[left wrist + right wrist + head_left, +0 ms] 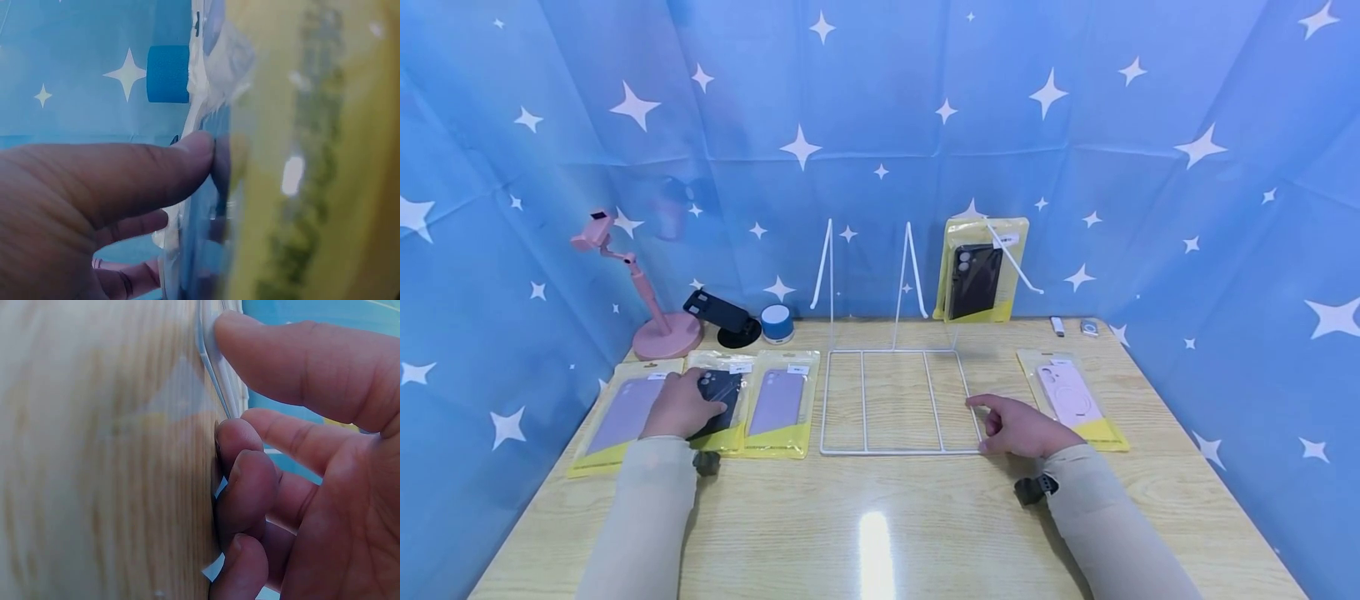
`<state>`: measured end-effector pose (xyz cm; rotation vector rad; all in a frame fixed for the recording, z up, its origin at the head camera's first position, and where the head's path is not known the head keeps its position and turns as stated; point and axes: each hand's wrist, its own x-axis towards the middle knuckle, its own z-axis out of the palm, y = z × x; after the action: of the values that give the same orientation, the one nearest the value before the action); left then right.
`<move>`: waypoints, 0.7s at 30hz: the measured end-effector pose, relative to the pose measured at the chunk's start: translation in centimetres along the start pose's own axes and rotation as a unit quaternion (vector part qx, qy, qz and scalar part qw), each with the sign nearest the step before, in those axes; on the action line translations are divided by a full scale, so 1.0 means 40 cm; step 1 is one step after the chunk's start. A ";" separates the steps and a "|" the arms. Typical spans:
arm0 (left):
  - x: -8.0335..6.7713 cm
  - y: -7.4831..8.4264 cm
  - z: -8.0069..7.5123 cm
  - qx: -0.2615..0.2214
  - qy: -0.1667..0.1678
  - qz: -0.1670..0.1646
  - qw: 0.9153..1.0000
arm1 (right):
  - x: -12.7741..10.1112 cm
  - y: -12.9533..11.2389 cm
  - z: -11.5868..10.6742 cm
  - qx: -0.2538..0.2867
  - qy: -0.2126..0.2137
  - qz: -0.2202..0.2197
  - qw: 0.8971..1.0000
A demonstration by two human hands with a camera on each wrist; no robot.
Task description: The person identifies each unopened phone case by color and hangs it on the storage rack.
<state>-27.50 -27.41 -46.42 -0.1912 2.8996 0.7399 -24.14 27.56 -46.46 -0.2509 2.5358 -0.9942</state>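
Observation:
My left hand [679,406] grips a clear-and-yellow bag with a dark phone case [721,392] in it, thumb on the near face in the left wrist view. Bags with lilac phone cases lie on either side, one at the left [625,412] and one at the right [777,400]. At the right front corner of a white wire display rack [880,452], my right hand [1022,427] holds the side rail with thumb and index finger. Its other fingers curl against the tabletop. From the rack's right prong hangs a bagged black phone case [976,282].
A bagged pink phone case [1067,392] lies right of my right hand. Behind the left bags stand a pink stand [666,333], a black phone holder [722,312] and a blue round speaker [777,325]. Two small gadgets sit back right, one a white-and-black stick [1057,326].

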 end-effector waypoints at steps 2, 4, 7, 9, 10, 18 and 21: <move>0.001 -0.004 -0.003 -0.018 -0.003 0.006 1.000 | 0.001 0.001 0.000 -0.005 0.002 0.003 1.000; 0.002 -0.008 -0.008 -0.037 -0.006 0.009 0.999 | 0.001 0.001 0.000 -0.009 0.002 0.006 1.000; 0.003 -0.012 -0.014 -0.058 -0.009 0.001 0.998 | 0.001 0.001 0.001 -0.013 0.002 0.008 1.000; 0.002 -0.013 -0.018 -0.069 -0.011 -0.006 0.998 | 0.001 0.001 0.002 -0.013 0.002 0.009 1.000; 0.001 -0.013 -0.020 -0.072 -0.012 -0.009 0.997 | 0.001 0.001 0.002 -0.014 0.002 0.009 1.000; -0.009 -0.001 -0.047 -0.094 -0.002 0.012 0.996 | 0.000 -0.001 0.002 -0.015 0.002 0.004 1.000; -0.012 0.000 -0.058 -0.110 0.008 0.016 0.994 | -0.001 -0.003 0.002 -0.016 0.004 0.003 1.000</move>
<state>-27.29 -28.49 -44.31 -0.1744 2.8370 1.0684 -24.06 27.43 -46.42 -0.2494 2.5607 -0.9541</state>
